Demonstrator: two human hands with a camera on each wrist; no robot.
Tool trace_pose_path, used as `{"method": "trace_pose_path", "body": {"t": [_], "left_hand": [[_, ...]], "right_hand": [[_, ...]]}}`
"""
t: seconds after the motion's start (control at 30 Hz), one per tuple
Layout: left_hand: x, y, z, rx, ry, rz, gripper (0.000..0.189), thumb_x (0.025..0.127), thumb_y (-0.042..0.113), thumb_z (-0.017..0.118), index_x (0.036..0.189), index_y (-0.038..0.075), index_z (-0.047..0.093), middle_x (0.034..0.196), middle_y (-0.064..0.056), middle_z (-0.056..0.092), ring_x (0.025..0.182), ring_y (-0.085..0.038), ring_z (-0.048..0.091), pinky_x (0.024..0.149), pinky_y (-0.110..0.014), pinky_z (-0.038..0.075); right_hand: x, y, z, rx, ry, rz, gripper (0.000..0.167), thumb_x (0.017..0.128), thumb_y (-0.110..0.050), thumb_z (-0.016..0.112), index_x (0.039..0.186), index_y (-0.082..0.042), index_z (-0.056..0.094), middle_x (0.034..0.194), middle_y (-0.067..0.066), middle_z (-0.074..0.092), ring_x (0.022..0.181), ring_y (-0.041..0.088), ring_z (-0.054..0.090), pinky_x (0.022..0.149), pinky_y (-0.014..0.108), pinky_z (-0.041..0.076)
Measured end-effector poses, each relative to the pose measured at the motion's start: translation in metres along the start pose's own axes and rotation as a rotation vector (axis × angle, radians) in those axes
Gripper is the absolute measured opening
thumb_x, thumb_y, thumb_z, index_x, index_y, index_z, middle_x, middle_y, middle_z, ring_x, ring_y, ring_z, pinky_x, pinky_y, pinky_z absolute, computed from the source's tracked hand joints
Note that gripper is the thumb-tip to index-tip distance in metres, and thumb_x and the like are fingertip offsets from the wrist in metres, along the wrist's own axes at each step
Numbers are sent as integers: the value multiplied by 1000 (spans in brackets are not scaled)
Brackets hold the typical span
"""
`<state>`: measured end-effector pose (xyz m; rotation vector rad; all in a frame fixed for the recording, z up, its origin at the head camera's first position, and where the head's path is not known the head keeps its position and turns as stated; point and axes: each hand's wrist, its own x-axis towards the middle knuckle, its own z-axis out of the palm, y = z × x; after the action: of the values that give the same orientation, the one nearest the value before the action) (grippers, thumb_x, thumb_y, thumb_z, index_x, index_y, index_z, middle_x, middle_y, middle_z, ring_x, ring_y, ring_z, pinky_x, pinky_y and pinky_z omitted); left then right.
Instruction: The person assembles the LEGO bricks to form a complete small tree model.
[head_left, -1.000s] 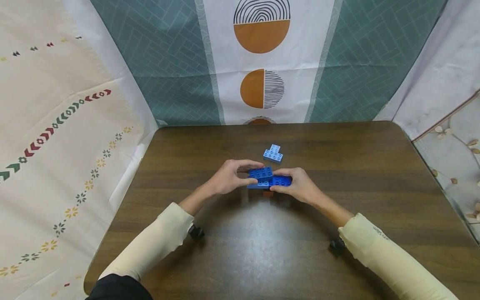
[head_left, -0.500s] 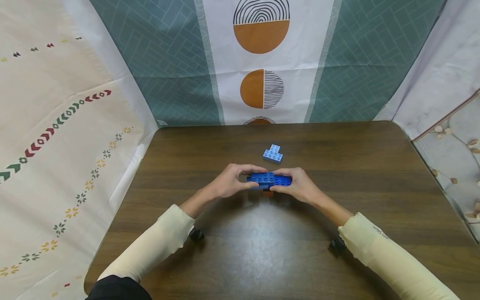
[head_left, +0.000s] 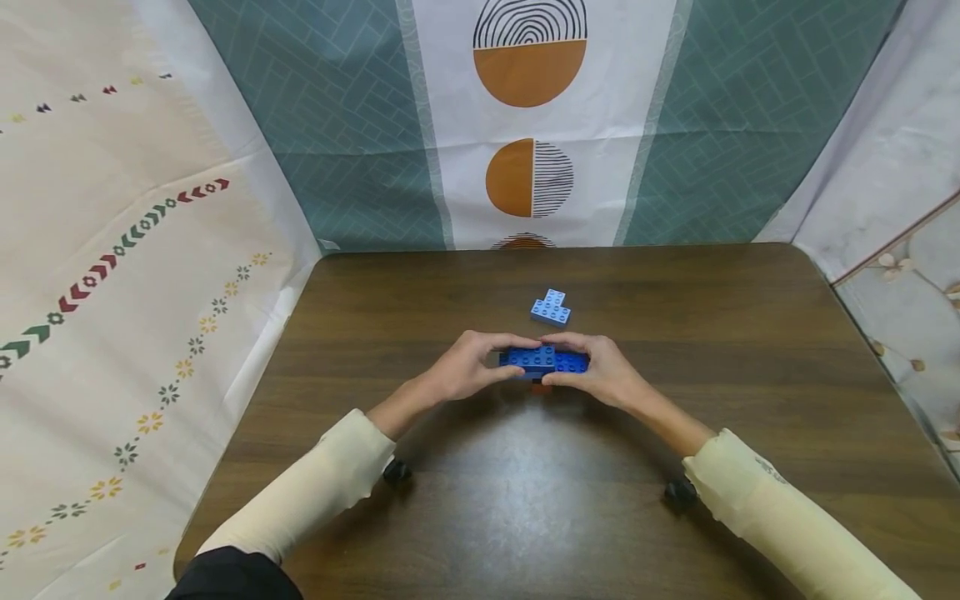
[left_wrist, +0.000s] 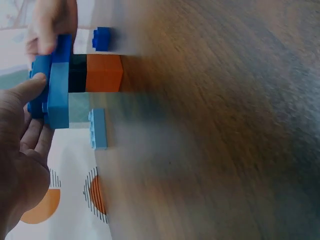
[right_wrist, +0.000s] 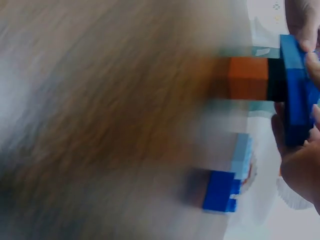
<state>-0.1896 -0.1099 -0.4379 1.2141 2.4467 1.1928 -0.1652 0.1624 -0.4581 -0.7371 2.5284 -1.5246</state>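
In the head view my left hand [head_left: 468, 368] pinches a blue toy building brick [head_left: 531, 358] between thumb and fingers. That brick lies over a light blue brick [left_wrist: 59, 97] and part of a darker blue brick [head_left: 572, 362], which join end to end. My right hand [head_left: 606, 372] grips the darker blue brick by its sides, fingers behind and thumb in front. Both wrist views show a black brick [left_wrist: 77, 73] beneath this row, standing on an orange brick [left_wrist: 104, 73] at the tabletop. Fingertips hide parts of the upper bricks.
Behind the stack lies a light blue studded piece [head_left: 551, 310] with a stepped outline. A loose dark blue brick [right_wrist: 219, 191] shows near it in the wrist views. The wooden table [head_left: 487, 500] ends at patterned cloth hangings [head_left: 360, 167] at back and sides.
The upper blue brick has come down from a tilt to lie level along the lower row, my left hand moving with it. My right hand keeps its grip on the darker brick.
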Motion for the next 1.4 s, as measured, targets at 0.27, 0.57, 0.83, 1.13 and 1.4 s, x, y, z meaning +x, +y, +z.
{"method": "trace_pose_path", "body": {"t": [0.27,0.57,0.83,1.13,1.4], "left_hand": [[5,0,5,-14,11,-24,45,98,11,79,142,11,68,138,-4,71,124,-14,67,106,-31,52],[-1,-11,22,-264,139,-77,40,98,15,79,137,15,71,135,2,71,124,-14,67,111,-35,49],[-4,-11,30,-252,195,-86,39,98,16,78,137,14,72,132,-2,73,117,-15,70,107,-39,53],[-3,-10,32,-211,232,-82,40,97,18,80,137,15,73,131,0,74,118,-14,70,105,-39,54],[-6,-14,37,-183,258,-78,42,96,19,81,137,16,73,131,-1,73,118,-16,71,103,-41,55]], "right_hand": [[-2,-12,-2,49,70,-47,41,94,-15,83,134,-14,76,128,8,75,98,27,75,80,32,63],[-3,-10,-3,10,75,-59,38,93,-18,83,131,-15,78,126,6,76,110,24,75,89,48,61],[-3,-11,-4,-43,66,-72,36,93,-17,84,128,-15,79,122,7,77,102,21,76,85,47,63],[-2,-12,-7,-60,68,-55,33,93,-20,85,126,-15,80,116,5,79,89,18,72,77,45,64],[-2,-12,-6,-35,50,-42,34,94,-21,85,126,-14,80,118,5,79,91,19,71,78,44,63]]}}
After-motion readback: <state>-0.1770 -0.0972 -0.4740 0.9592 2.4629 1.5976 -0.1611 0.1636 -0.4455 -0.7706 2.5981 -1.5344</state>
